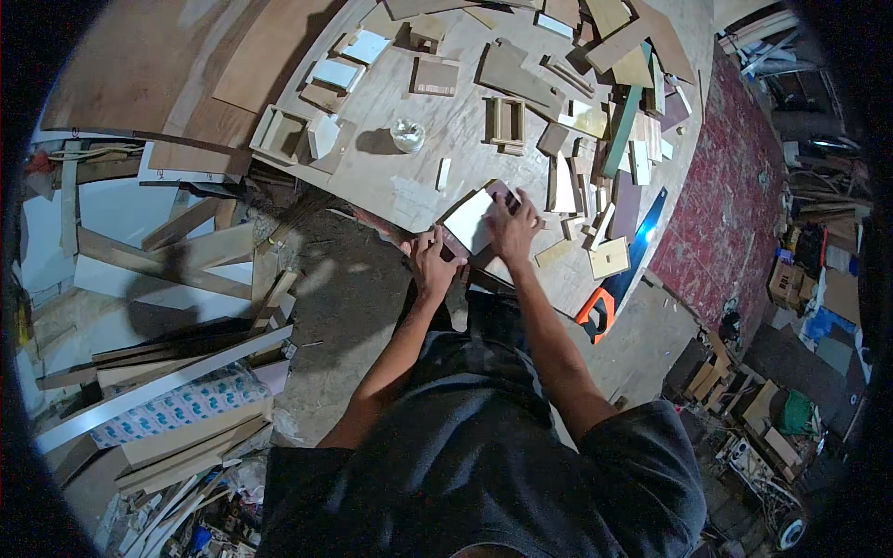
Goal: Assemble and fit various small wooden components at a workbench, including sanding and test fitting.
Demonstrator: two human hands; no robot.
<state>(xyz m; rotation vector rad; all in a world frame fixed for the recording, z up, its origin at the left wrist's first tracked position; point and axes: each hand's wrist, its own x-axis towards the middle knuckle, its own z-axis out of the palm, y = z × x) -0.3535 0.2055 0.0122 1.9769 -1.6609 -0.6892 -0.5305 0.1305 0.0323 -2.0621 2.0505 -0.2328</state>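
Note:
My left hand (433, 261) grips the near edge of a small white-faced board (468, 219) with a dark red rim, at the front edge of the plywood worktable (409, 181). Pressing down on the same board's right side is my right hand (513, 226), fingers spread flat over it. Both forearms reach up from my dark shirt at the bottom of the view. The board's underside is hidden.
Several wood offcuts and small open boxes (282, 133) litter the table, with a clear cup (407, 135) in its middle. A handsaw with an orange handle (597, 312) lies at the table's right edge. Planks (177, 372) pile up on the floor at left; a red rug (735, 195) lies right.

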